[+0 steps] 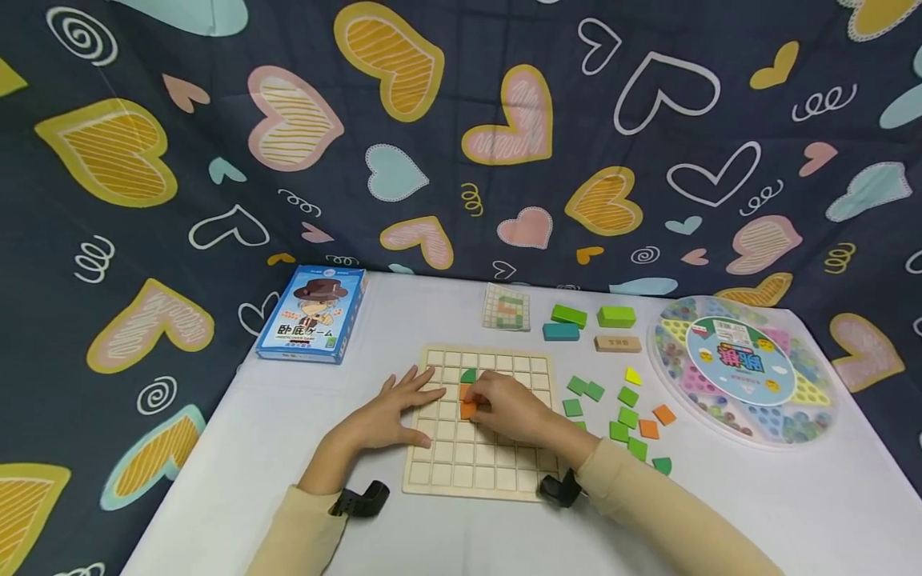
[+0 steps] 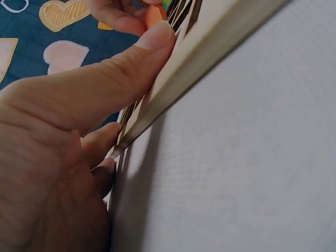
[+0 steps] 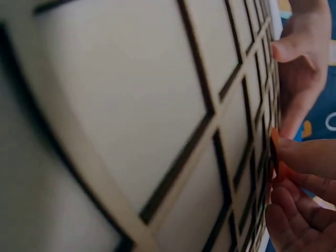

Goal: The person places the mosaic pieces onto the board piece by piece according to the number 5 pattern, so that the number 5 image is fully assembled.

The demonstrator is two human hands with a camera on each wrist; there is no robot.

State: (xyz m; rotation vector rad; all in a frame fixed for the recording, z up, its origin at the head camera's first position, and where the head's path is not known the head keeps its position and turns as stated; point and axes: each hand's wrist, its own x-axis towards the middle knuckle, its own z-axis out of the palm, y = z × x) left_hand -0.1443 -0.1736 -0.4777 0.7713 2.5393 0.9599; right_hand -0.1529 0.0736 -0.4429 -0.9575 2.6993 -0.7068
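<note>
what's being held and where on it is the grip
An orange tile, pinched by the right hand, apparently at an edge; exact contact is partly hidden. The left hand rests on the grid board, holding nothing.

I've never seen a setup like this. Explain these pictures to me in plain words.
There is no machine here: a person works with two bare hands. The wide picture comes from a camera worn on the head, looking forward and down. The other two come from cameras worn on the wrists, so each shows that hand's work from close up.

On the white tabletop lies a wooden grid board, with loose tiles to its right. Farther back are a small pattern card and some blocks. A blue box lies to the left, a round game to the right.

The right hand pinches an orange tile at the grid. The left hand touches the board's left side.
</note>
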